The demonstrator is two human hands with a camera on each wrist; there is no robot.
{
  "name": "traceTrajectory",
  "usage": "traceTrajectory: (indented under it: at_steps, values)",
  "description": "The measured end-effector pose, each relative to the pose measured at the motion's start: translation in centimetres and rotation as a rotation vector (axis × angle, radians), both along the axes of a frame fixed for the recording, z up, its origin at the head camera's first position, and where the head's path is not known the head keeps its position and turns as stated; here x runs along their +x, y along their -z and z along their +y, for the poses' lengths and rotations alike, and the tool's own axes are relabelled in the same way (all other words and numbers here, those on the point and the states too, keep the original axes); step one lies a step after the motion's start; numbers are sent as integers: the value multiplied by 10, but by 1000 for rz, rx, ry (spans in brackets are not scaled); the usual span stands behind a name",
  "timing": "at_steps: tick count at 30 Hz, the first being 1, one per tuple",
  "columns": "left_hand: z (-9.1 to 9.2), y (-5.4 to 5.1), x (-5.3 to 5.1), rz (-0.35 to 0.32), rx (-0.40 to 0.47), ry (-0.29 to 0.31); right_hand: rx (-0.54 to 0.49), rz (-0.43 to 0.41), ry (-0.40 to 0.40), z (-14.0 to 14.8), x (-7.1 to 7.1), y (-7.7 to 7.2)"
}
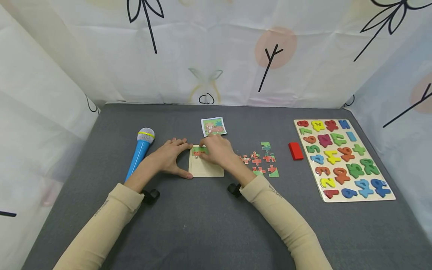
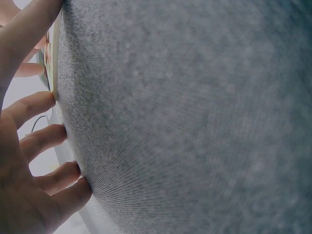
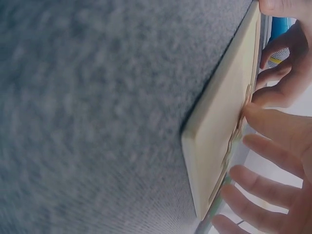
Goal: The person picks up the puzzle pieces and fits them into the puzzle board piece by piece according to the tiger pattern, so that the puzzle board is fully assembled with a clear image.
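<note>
A small wooden puzzle tray [image 1: 209, 171] lies on the grey table, with green and red jigsaw pieces [image 1: 197, 153] laid along its far side. My left hand [image 1: 168, 157] spreads along the tray's left side, index finger and thumb touching its two left corners. Over the tray's far part is my right hand [image 1: 217, 150]; in the right wrist view its thumb [image 3: 273, 124] touches a piece inside the frame, the other fingers loosely bent. That hand hides some of the laid pieces. Several loose jigsaw pieces [image 1: 256, 161] lie to the right, partly behind the right forearm.
A picture card [image 1: 214, 126] lies just beyond the tray. On the left is a blue toy microphone [image 1: 136, 157]. A red block [image 1: 296, 151] sits beside a board of colourful numbers [image 1: 337, 157] at right. White printed cloth walls surround the table.
</note>
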State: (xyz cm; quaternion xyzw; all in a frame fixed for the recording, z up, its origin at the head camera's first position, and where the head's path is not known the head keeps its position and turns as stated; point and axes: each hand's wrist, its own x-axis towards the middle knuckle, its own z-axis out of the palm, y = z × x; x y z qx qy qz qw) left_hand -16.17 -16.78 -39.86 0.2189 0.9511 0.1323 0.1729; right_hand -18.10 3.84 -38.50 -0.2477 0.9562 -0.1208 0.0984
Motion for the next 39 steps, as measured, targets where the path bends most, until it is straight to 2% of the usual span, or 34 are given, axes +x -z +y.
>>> traceTrajectory:
  at_steps: [7, 26, 39]
  values:
    - [0, 0, 1, -1, 6, -6, -34, 10, -10, 1, 1, 1]
    - [-1, 1, -1, -2, 10, 1, -34, 12, 27, -2, 1, 2]
    - [0, 3, 0, 2, 19, -4, -72, -20, 28, -1, -1, 3]
